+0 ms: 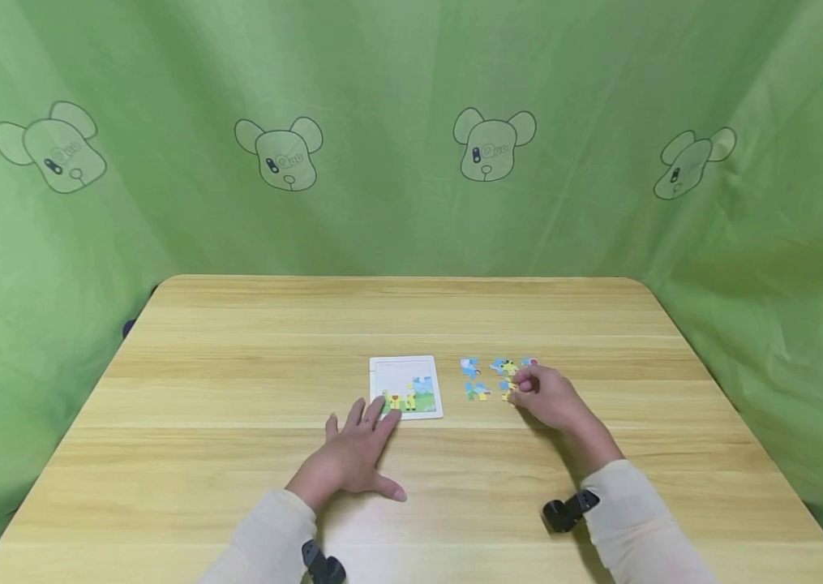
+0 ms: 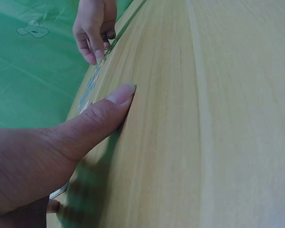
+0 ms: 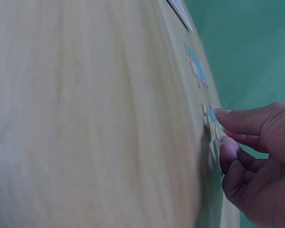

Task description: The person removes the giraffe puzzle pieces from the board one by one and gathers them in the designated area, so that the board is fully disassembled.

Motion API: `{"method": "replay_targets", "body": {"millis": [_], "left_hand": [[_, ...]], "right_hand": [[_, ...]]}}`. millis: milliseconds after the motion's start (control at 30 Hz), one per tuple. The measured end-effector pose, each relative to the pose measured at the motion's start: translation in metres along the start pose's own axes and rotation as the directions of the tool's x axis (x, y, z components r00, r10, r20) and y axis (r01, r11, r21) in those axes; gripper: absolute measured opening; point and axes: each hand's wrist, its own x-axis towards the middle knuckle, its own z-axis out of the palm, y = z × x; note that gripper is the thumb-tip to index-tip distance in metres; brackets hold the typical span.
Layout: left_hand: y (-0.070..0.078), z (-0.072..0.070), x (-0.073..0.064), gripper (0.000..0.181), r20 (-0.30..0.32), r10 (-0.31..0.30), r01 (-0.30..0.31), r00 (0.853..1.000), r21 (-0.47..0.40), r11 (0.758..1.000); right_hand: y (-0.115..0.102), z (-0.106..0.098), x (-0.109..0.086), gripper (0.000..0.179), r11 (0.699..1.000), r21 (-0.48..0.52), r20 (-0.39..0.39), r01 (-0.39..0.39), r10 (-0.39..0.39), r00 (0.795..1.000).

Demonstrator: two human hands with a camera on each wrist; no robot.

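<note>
A white square puzzle tray (image 1: 401, 362) lies on the table, its lower part partly filled with pieces showing a yellow giraffe on green. My left hand (image 1: 353, 458) rests with spread fingers, the fingertips at the tray's lower left edge; its thumb (image 2: 97, 116) stretches over the wood in the left wrist view. To the right of the tray, my right hand (image 1: 550, 397) pinches a yellow-and-blue puzzle piece (image 1: 507, 386) low at the tabletop with curled fingers. In the right wrist view, that hand's thumb (image 3: 247, 121) and forefinger are right at the piece's edges.
Several loose puzzle pieces lie around the right hand, among them a blue one (image 1: 469, 367), a blue-and-yellow one (image 1: 477, 392) and one with red (image 1: 530, 362). The wooden table (image 1: 272, 341) is bordered by a green curtain (image 1: 382, 219) with bear drawings.
</note>
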Motion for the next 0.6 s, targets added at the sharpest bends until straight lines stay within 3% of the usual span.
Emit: {"method": "replay_targets", "body": {"millis": [267,600], "left_hand": [[0.001,-0.001,0.000,0.118,0.004,-0.001,0.001,1.000,-0.002,1.000],[0.001,-0.001,0.000,0.117,0.005,0.001,-0.001,1.000,-0.002,1.000]], "right_hand": [[-0.014,0.002,0.002,0.034,0.999,0.037,-0.019,0.027,-0.026,0.999],[-0.033,0.015,0.009,0.036,0.991,0.060,-0.019,0.116,-0.115,0.993]]}}
